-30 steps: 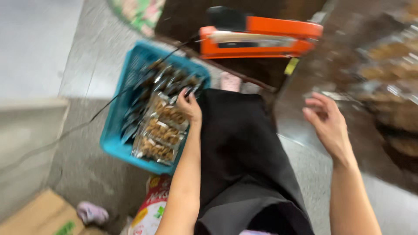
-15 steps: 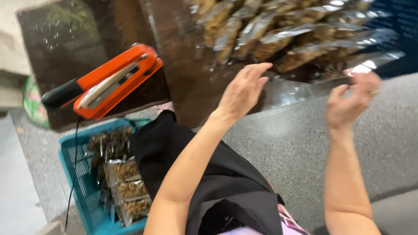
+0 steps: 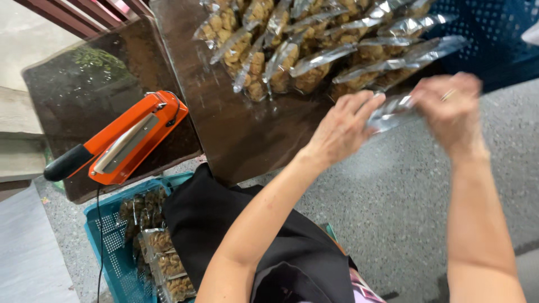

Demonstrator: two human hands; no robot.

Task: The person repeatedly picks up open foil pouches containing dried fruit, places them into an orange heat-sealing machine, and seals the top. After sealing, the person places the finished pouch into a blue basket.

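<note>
**Both hands on a clear packet at the edge of the pile**

Head view, looking down. The left hand [image 3: 342, 126] and the right hand [image 3: 449, 112] meet over the near edge of a dark wooden surface [image 3: 247, 129], each pinching one end of a single clear plastic packet [image 3: 393, 109]. The packet is held between the two hands, just off the surface edge and above the speckled floor [image 3: 404, 196]; motion blur hides what is inside it and whether its mouth is closed. Beyond the hands, at the far side of the surface, lies a pile of filled packets [image 3: 314, 50] holding brown snack pieces, overlapping one another. To the left rests an orange heat sealer [image 3: 129, 140] with a black handle, its cord running down to the floor. Near left, a teal basket [image 3: 106, 241] holds further filled packets. A black garment [image 3: 247, 241] covers the lap.

Judged risks: the grip is at the fingertips only, on slick film, so the packet could slip to the floor. If its mouth is open, tilting it could spill the contents. A sleeve or forearm sweeping back could drag packets off the pile's near edge.
</note>
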